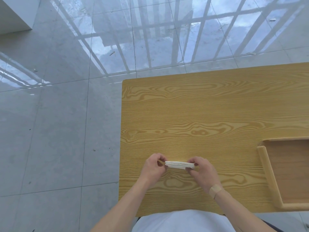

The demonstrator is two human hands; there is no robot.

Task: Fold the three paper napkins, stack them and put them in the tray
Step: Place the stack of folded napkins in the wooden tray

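White shirt fabric point(182, 221) fills the bottom edge of the frame, and two bare forearms reach up from it to the work. At lower centre, a small stack of folded white napkins point(179, 165) is pinched between both hands, just above the wooden table point(192, 111); whether it touches the top I cannot tell. The left hand point(154, 166) clamps the left end, the right hand point(203, 169) the right end, fingers closed on the paper. The layered edges face up, fairly well lined up. I would judge the stack very light, soft and apt to fan open or slide apart, so gripping both short ends with gentle pressure through all layers looks sensible. A sticking plaster point(215, 190) crosses the right wrist. The shallow wooden tray point(265, 173) lies at lower right, near the right hand, holding nothing visible. Glossy grey floor tiles point(58, 123) occupy the left and top.
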